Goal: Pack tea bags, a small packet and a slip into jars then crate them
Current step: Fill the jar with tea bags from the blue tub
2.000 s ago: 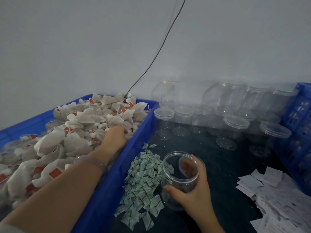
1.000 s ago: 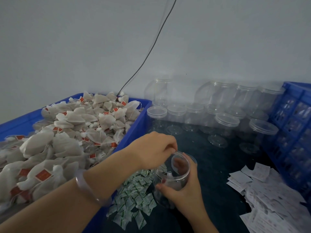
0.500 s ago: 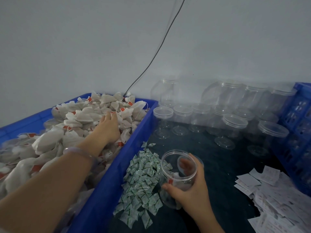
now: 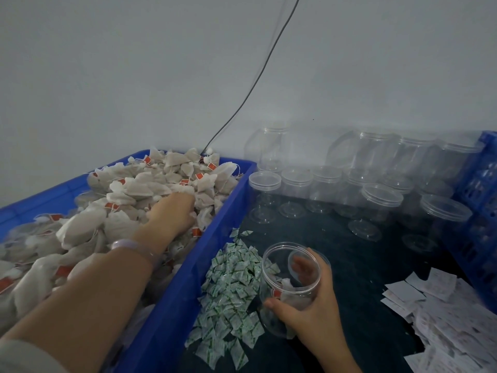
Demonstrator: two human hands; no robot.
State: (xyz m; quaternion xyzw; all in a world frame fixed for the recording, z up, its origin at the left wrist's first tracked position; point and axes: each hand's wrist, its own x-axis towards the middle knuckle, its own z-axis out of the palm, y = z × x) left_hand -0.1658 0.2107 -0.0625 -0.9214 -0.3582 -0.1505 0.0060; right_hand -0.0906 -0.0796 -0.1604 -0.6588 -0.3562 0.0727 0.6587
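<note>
Right hand [image 4: 313,305], fingers wrapped round open jar [image 4: 282,289]; left hand [image 4: 172,214], fingers sunk among tea bags [image 4: 139,189] in blue bin [image 4: 223,211], grip impossible to tell.

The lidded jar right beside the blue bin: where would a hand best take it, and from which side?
Probably round the clear wall just under the lid of the lidded jar, coming from the near side: it stands upright, the blue bin crowds its left and a neighbouring jar its right, leaving its front face open.
</note>
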